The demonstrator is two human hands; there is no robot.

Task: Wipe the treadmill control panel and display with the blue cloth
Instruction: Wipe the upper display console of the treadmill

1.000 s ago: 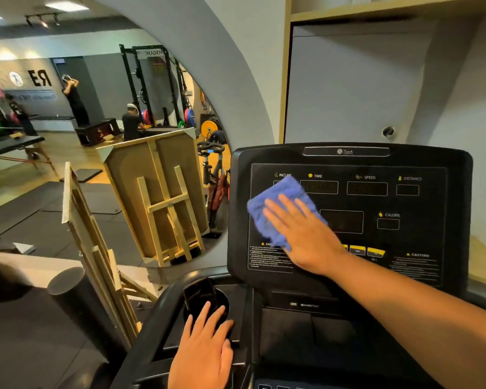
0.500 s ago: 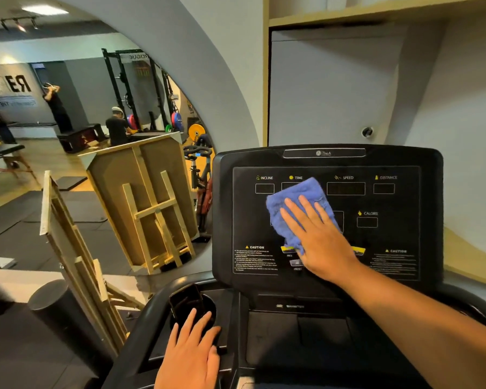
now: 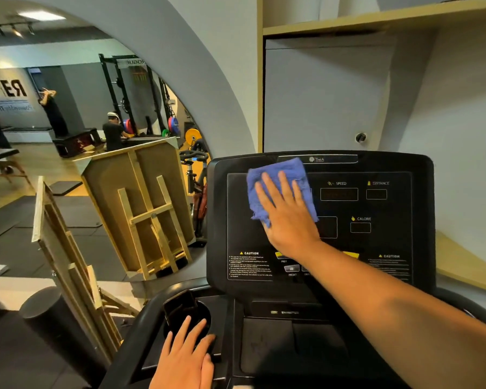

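Observation:
The black treadmill control panel (image 3: 382, 220) stands upright in front of me, with SPEED, DISTANCE and CALORIE windows on its right half. My right hand (image 3: 289, 217) lies flat with spread fingers on the blue cloth (image 3: 267, 175), pinning it against the upper left of the display, over the incline and time windows. The cloth's top edge reaches the panel's upper rim. My left hand (image 3: 184, 357) rests palm down on the lower console, at the edge of the round cup holder (image 3: 180, 310), and holds nothing.
A large arched mirror (image 3: 68, 136) at left reflects the gym, with people, a rack and weight plates. A wooden easel-backed board (image 3: 59, 248) leans beside the treadmill, with a black foam roller (image 3: 48, 313) below it. A grey wall and a wooden shelf (image 3: 376, 18) rise behind the panel.
My right hand has slid the cloth up the display from its middle toward the top edge, after first sweeping it rightward. My left hand has stayed by the cup holder.

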